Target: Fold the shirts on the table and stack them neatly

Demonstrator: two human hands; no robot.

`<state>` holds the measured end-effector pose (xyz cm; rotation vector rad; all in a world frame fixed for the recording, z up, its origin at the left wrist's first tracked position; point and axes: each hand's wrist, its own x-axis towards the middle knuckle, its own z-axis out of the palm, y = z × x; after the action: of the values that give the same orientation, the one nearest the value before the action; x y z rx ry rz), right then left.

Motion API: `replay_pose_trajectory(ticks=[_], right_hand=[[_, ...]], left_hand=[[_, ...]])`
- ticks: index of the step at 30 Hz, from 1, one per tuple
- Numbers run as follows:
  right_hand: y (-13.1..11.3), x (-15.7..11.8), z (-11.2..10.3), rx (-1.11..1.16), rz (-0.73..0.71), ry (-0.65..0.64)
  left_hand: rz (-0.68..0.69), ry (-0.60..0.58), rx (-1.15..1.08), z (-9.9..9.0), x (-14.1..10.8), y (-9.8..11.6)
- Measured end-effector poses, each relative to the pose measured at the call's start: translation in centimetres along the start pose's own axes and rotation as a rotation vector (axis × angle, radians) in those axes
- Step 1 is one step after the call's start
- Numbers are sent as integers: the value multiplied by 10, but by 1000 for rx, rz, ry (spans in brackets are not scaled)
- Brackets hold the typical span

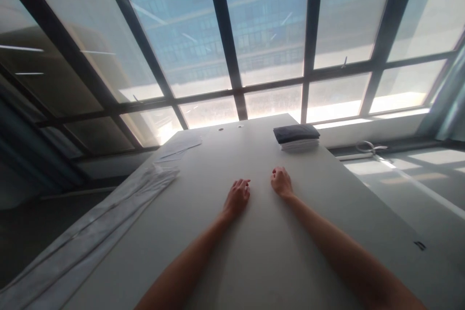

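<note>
My left hand (238, 196) rests on the white table (261, 252) near its middle. Its fingers are loosely bent and slightly apart, and nothing shows in them. To its right, my right hand (281, 182) lies on the tabletop with the fingers curled in like a loose fist. I see no object in it. The two hands are apart, with bare tabletop between them. Beyond my right hand sits a folded dark cloth (296, 132) on top of folded white cloth (300, 144); neither hand touches this stack.
Long grey-white fabric (105, 223) lies along the table's left side, with thin white sheets (178, 149) beyond it. A white strap (410, 179) stretches over the right-hand surface. A small black item (419, 245) lies at right. Tall windows (269, 24) stand behind.
</note>
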<state>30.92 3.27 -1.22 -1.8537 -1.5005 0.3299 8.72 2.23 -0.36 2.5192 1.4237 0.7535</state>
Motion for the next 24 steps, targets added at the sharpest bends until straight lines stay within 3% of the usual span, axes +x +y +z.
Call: replay_pose_trajectory(ticks=[4, 9, 15, 24], right_hand=[[-35, -37, 17, -130, -84, -24], [-59, -68, 30, -299, -291, -191], [-58, -68, 30, -263, -489, -435], [-49, -64, 38, -244, -546, -406]], left_hand=[[33, -11, 43, -11, -35, 6], [-112, -13, 88, -12, -47, 3], [-112, -114, 117, -6, -41, -5], [-35, -94, 92, -6, -44, -13]])
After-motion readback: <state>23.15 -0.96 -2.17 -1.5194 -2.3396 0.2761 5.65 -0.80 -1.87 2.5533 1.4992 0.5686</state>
